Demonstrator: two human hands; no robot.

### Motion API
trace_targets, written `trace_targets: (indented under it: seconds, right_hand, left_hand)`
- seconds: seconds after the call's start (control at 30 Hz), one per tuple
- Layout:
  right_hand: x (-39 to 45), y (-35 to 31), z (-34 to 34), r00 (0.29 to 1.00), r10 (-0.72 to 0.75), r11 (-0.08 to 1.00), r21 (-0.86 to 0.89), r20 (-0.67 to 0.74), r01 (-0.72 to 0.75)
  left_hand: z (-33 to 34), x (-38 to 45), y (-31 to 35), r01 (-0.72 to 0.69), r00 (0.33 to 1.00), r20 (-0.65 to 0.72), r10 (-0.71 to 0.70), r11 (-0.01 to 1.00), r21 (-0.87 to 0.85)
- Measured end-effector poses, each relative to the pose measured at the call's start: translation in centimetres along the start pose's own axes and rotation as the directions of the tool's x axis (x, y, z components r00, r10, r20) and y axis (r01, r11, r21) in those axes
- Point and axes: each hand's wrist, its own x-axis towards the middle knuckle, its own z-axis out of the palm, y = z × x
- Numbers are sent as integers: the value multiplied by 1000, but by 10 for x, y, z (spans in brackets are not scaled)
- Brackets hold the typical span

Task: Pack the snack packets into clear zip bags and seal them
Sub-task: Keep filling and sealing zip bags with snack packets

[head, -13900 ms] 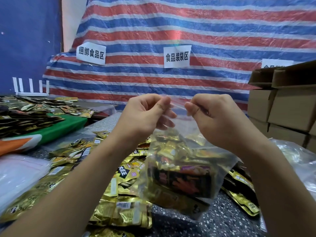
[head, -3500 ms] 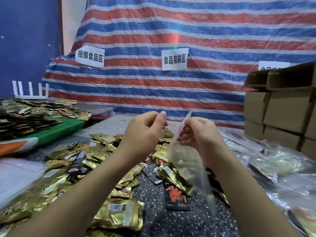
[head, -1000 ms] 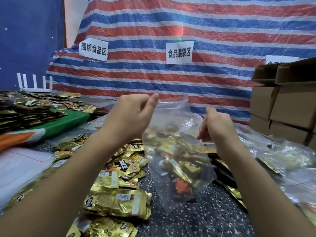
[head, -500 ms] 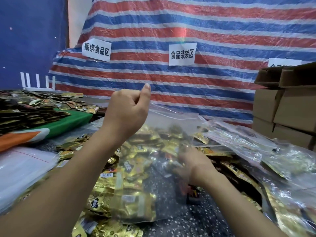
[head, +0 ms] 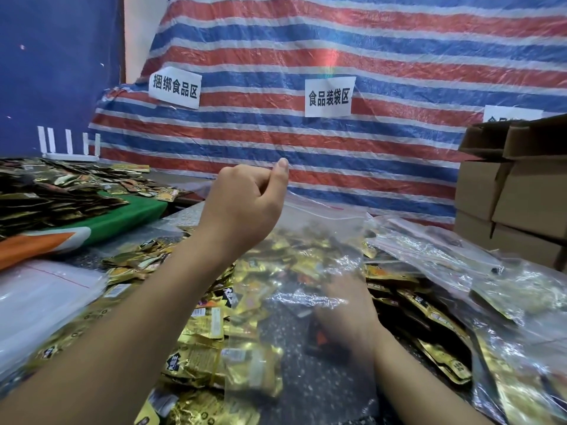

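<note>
Left hand [head: 242, 207] raised, fingers curled, pinching top edge of clear zip bag [head: 310, 240], which hangs open over gold snack packets [head: 199, 326] on speckled tabletop [head: 288, 332]. Right hand [head: 346, 314] low behind the film; finger state can't be told. Boxes [head: 515, 191] bound rt side; tarp signs [head: 329, 96] read 食品装袋区, 捆绑食品区.

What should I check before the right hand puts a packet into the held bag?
1. Left hand grips the clear zip bag by its top edge: ok.
2. Bag mouth open: cannot tell.
3. Right hand is down at the snack packets, seen through the bag: ok.
4. Packet gripped by the right hand: cannot tell.
5. Loose packets within reach on the table: ok.
</note>
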Motion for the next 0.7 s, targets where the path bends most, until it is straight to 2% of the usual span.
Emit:
trace_targets:
  seconds: [0.03, 0.1, 0.17, 0.2, 0.27, 0.37, 0.43, 0.5, 0.57, 0.6, 0.63, 0.67, 0.7]
  right_hand:
    - [-2, 1, -3, 1000, 0, 1000, 18, 23, 0]
    - [-5, 7, -3, 992, 35, 969, 238, 123, -63]
    - [-14, 1, -4, 947, 0, 874, 460, 322, -156]
    - [-12, 1, -1, 948, -43, 866, 484, 316, -123]
    - [1, 4, 7, 986, -15, 837, 541, 165, -78]
    - [11, 8, 9, 997, -23, 894, 448, 74, -13]
    - [12, 10, 9, 997, -26, 889, 458, 68, -8]
    - [11, 10, 9, 992, -26, 877, 478, 120, -35]
    - [16, 14, 5, 997, 6, 880, 472, 82, -44]
    - [18, 16, 0, 996, 76, 829, 553, 46, -89]
    - [22, 21, -5, 990, 142, 725, 679, 15, -114]
    - [24, 27, -12, 975, 223, 558, 818, 15, -140]
    - [27, 32, -19, 955, 290, 345, 925, 59, -161]
  left_hand:
    - [0, 0, 0, 0, 1000, 2, 0, 1000, 1]
    - [1, -1, 0, 2, 1000, 11, -2, 1000, -4]
    - [2, -2, 1, 7, 1000, 19, -7, 1000, -7]
    - [2, -2, 2, 8, 1000, 21, -8, 1000, -6]
    - [2, -2, 2, 6, 1000, 25, -6, 1000, -3]
    - [2, -3, 1, 11, 999, 43, -11, 1000, 9]
    - [3, -3, -1, 20, 998, 56, -20, 1000, 8]
    - [3, -3, -2, 29, 997, 70, -28, 1000, -10]
    - [5, -4, -4, 37, 994, 100, -33, 999, -31]
    - [5, -5, -5, 44, 992, 124, -38, 998, -41]
    - [6, -5, -6, 52, 987, 152, -45, 997, -48]
    - [6, -5, -7, 62, 982, 184, -52, 997, -52]
    - [6, -5, -8, 74, 974, 216, -60, 996, -57]
